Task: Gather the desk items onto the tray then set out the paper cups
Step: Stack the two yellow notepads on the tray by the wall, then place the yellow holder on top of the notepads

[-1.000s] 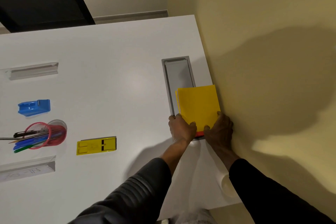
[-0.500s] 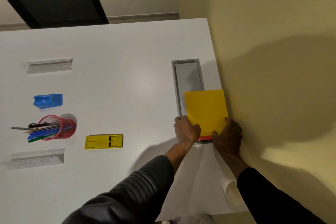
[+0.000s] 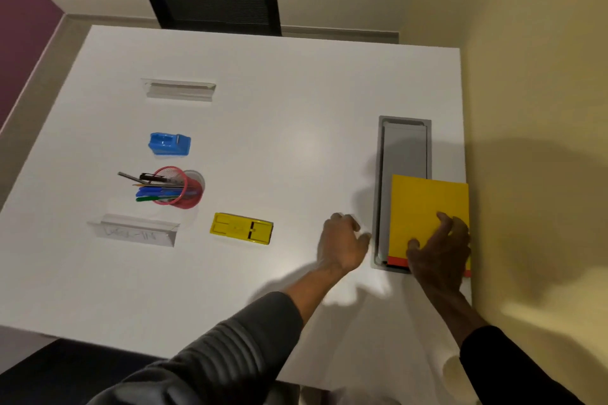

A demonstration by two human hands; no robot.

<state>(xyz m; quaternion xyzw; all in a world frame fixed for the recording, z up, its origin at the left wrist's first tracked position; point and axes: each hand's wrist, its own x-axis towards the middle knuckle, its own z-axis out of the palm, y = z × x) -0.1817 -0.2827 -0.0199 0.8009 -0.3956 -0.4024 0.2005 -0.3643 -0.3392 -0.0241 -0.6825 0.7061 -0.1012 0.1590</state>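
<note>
My left hand (image 3: 342, 245) has come off the yellow pad (image 3: 427, 207) since half a second ago and now hovers beside the grey tray (image 3: 405, 141), fingers loosely curled around nothing. My right hand (image 3: 439, 251) stays pressed flat on the pad, which lies across the tray's near end.

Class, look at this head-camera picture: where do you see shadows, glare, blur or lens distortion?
Head view: a large soft shadow falls on the yellow wall; the left hand casts a shadow on the white desk; a faint sheen shows mid-desk, with no harsh glare; both hands look slightly motion-blurred, the right hand dark over the yellow pad; the wide lens skews the desk edges.
</note>
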